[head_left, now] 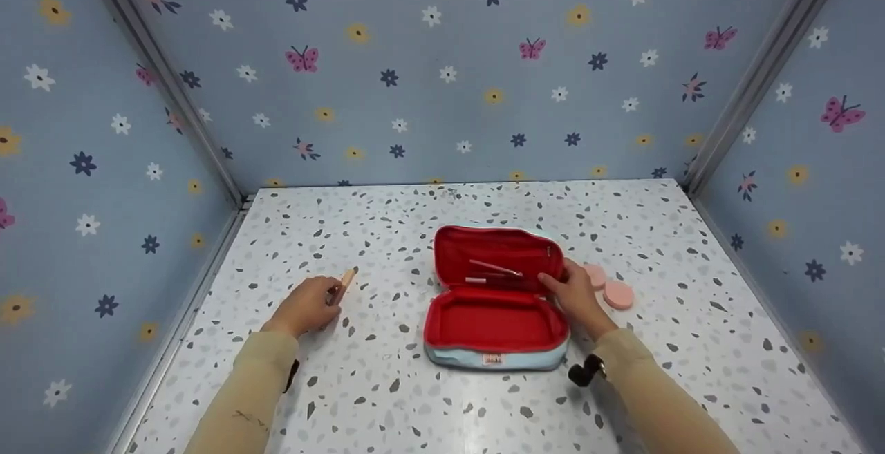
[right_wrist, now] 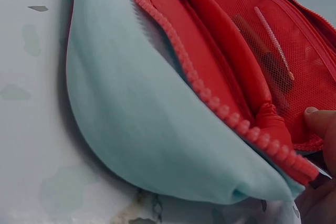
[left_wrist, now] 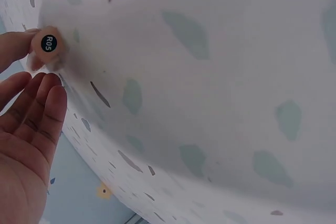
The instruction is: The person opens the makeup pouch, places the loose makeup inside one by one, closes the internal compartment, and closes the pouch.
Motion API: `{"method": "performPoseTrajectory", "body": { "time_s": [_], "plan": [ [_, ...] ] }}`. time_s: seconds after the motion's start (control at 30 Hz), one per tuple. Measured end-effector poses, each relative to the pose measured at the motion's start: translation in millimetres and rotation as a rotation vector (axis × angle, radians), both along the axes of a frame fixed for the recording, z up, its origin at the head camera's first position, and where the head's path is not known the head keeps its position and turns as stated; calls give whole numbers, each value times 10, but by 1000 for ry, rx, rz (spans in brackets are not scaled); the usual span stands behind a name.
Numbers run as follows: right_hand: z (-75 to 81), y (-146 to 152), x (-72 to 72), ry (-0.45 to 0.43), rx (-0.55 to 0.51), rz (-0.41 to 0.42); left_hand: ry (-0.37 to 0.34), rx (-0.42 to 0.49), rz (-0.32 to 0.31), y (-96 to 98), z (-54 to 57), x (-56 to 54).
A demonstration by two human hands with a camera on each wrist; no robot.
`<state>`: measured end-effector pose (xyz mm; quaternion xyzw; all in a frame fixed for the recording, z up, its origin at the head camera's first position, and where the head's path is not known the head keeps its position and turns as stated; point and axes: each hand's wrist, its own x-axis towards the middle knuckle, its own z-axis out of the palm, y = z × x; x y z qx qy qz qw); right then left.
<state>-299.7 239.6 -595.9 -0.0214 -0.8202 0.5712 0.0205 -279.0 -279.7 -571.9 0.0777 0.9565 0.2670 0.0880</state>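
My left hand (head_left: 304,307) pinches a slim peach tube (head_left: 348,278) just over the table, left of centre. In the left wrist view, the tube's end (left_wrist: 49,45) carries a round black label reading R05, and the other fingers extend beside it. A light-blue zip pouch (head_left: 460,356) with red lining lies unzipped, its lid raised. My right hand (head_left: 579,296) grips the lid's right edge, thumb on the inner side, fingers behind and mostly hidden. Behind the lid's red mesh (right_wrist: 302,51) sit a thin pale stick (right_wrist: 274,40) and a darker tube (right_wrist: 257,51).
Two round pink pads (head_left: 619,295) lie on the speckled table (head_left: 387,405) just right of the right hand, one partly behind it. Flower-patterned panels (head_left: 442,108) wall in the back and both sides, joined by metal corner posts (head_left: 173,81).
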Motion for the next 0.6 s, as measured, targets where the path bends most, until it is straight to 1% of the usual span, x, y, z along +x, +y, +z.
{"method": "performPoseTrajectory", "body": {
  "time_s": [0.13,0.23,0.4,0.6],
  "plan": [
    [-3,12,3,2,47,0,-9,5,-6,-10,-5,-7],
    [-5,16,7,10,60,4,-20,-8,9,-7,-8,-28],
    [-7,17,12,29,51,6,-26,-19,23,13,-4,-60],
    [6,9,14,36,28,0,-15,-25,15,49,-1,-68]
  ]
}}
